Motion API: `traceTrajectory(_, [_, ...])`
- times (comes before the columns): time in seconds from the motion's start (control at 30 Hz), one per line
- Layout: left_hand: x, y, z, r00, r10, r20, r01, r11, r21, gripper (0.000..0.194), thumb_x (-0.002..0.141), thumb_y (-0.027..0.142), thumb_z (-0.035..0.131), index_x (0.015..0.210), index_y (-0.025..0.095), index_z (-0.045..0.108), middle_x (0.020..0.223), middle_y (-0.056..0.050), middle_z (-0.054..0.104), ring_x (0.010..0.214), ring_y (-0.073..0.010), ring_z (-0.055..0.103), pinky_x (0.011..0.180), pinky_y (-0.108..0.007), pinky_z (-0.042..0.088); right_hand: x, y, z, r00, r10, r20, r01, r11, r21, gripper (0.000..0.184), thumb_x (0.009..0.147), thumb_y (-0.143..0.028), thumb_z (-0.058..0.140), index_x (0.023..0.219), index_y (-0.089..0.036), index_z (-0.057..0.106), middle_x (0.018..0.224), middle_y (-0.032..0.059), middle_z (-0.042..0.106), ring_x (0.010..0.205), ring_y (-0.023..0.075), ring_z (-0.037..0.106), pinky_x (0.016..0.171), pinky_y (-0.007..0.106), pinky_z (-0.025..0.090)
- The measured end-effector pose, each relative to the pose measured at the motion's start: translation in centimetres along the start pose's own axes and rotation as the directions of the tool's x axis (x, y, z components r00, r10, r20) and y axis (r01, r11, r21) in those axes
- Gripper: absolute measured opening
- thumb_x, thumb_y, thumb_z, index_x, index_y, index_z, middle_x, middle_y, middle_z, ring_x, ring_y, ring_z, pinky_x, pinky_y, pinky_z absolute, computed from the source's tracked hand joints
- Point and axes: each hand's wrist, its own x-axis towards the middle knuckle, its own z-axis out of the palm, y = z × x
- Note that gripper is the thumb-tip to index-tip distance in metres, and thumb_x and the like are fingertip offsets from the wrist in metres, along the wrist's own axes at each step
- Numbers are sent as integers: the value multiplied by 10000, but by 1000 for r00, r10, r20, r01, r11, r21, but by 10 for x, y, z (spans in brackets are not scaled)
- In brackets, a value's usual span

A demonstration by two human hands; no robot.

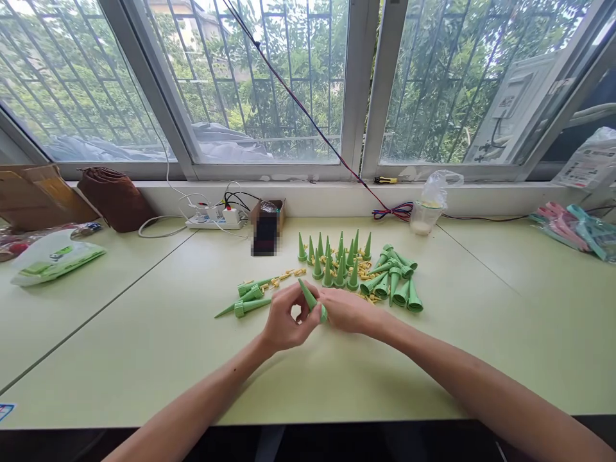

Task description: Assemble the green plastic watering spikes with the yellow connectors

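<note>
My left hand (291, 317) pinches a green plastic cone-shaped spike (309, 296) between thumb and fingers, its point tilted up and to the left. Against the spike's wide end rests my right hand (347, 310), with fingers curled in and mostly hidden; what they hold cannot be made out. Beyond my hands, several green cones (339, 273) stand upright with small yellow plastic pieces (366, 266) among them. To the right lies a pile of hollow green cones (394, 277), some with their open ends facing me. Several spikes with ribbed collars (250, 307) lie on the left.
On the pale green table (144, 359), a power strip (214, 220), a small cardboard box (282, 212) and a bagged cup (426, 215) line the window side. A plastic bag (58, 256) lies left; pink and teal items (575, 228) lie far right.
</note>
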Motion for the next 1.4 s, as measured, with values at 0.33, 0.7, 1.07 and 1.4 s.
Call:
traceTrajectory(0.33, [10,-21,0,965,-263,9,263,964,-28,207,891,315,602,792,136,576,660,3,523,539,-85,521,493,-183,443,-31,9,5,932,92,-351,-40,987,153,230,1008,-199,340,787,-208,405,698,-24,462,595,126,395,583,232,304])
traceTrajectory(0.7, [15,-18,6,913,-405,47,406,895,-187,359,900,447,593,707,153,520,507,62,383,412,-53,396,384,-167,302,-30,15,8,869,108,-484,65,943,327,348,1014,-344,419,702,-194,453,660,-24,492,600,122,433,600,232,327])
traceTrajectory(1.07, [18,-19,2,935,-353,-25,344,925,-163,291,890,432,609,828,148,604,586,23,499,462,-66,447,403,-169,354,-29,8,13,898,58,-437,82,952,296,312,1004,-275,464,711,-185,525,718,-4,525,666,133,486,639,240,364])
traceTrajectory(1.4, [18,-18,3,925,-375,-59,364,920,-146,308,887,452,599,857,146,611,715,-9,606,458,-56,476,414,-174,372,-29,10,15,879,94,-468,67,946,317,335,1007,-314,444,703,-188,507,695,-7,531,629,130,461,614,244,344])
